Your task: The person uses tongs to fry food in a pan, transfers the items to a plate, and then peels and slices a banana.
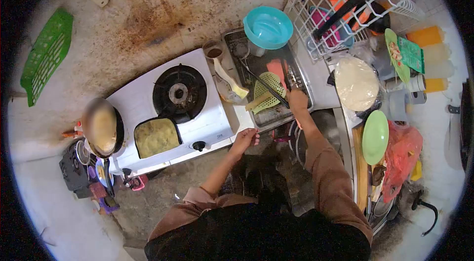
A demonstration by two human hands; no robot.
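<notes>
Basically, the stove (217,108) and the tray (273,117) leave only a narrow counter strip (242,119) between their edges. Inside the tray, the black handle (274,93) slants from far left to near right, meeting the right hand (297,101), fingers curled, grip unclear. The left hand (243,140) half-curls beside the stove, contents hidden.

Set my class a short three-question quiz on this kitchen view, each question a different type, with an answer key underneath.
1. Multiple choice: which hand is over the metal tray?
A) left
B) right
C) both

2. True or false: the round bowl at the tray's far edge is red.

3. Fill in the blank: the square pan sits on the white ____.

Key:
1. B, the right hand.
2. False; it is turquoise.
3. stove
</notes>
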